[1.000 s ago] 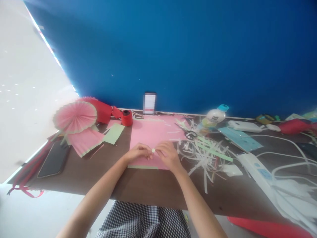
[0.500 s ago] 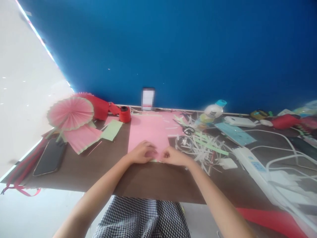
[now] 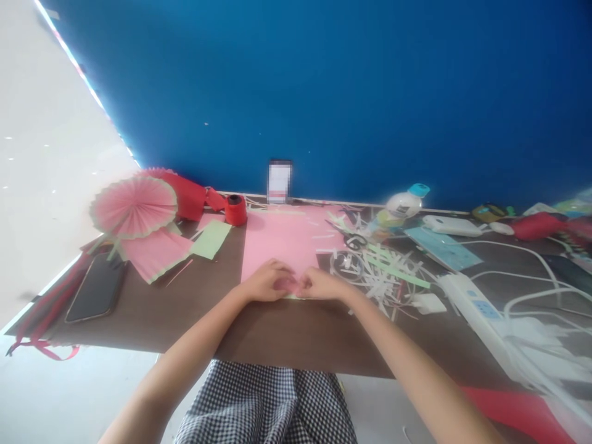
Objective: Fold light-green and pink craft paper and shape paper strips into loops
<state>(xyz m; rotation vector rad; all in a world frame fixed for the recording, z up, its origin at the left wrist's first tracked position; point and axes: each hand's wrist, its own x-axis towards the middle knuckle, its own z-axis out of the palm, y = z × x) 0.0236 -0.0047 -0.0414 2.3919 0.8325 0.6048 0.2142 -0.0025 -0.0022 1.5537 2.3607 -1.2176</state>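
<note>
A sheet of pink paper (image 3: 277,240) lies flat on the brown table, with a thin green strip showing along its near edge. My left hand (image 3: 268,281) is closed over that near edge, fingers bent and thumb low by the border. Close beside it, my right hand (image 3: 321,285) pinches the same edge near its right corner, fingers curled in. The fingertips of both hands almost meet. What lies under the fingers is partly hidden.
On the left are a pleated pink paper fan (image 3: 134,208), a black phone (image 3: 97,288), green paper (image 3: 211,240) and a red ribbon roll (image 3: 235,211). Scissors (image 3: 354,241), paper scraps (image 3: 388,277), a bottle (image 3: 403,205) and a power strip (image 3: 476,314) with cables lie right.
My right hand has slid a little left along the paper's edge, narrowing the gap to my left hand. My left hand stays nearly in place. The view has shifted slightly.
</note>
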